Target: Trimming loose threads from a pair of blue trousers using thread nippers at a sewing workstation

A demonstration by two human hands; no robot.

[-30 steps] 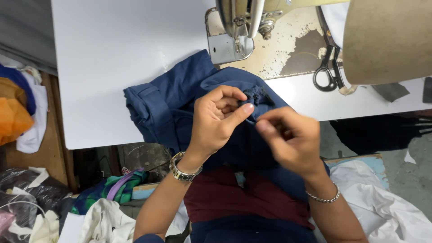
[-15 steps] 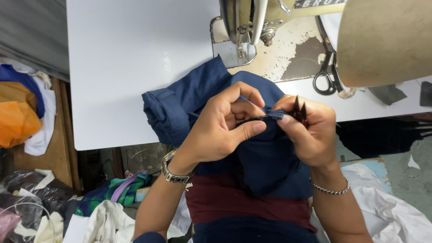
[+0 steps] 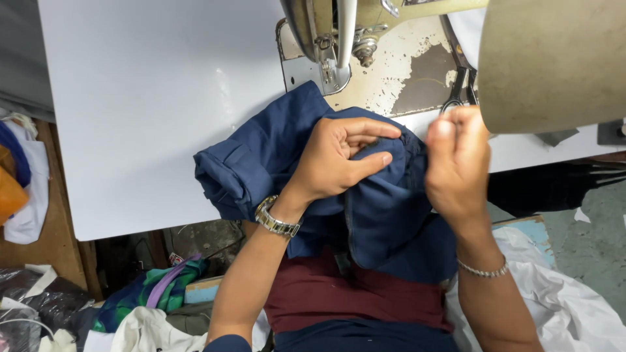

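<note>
Both of your hands are on the navy blue garment (image 3: pixel 378 208), which lies bunched at the near edge of the white worktop (image 3: pixel 150 111) and spills off it down onto your lap. Your left hand (image 3: pixel 339 160) rests on top of the cloth, its fingers (image 3: pixel 375 128) curled and its thumb pressed toward them, pinching a fold of the fabric. Your right hand (image 3: pixel 456 163) is raised just beside that fold, at the garment's right edge, its fingertips drawn tightly together (whether they grip a thread or the cloth itself, you cannot tell from this view). Just beyond the garment stands the sewing machine (image 3: pixel 339 39), its needle end close to the cloth's far corner, and the scissors (image 3: pixel 460 91) lie on the worn machine bed right behind your right hand. A metal watch (image 3: pixel 277 221) sits on your left wrist, a thin bracelet (image 3: pixel 482 270) on your right.
</note>
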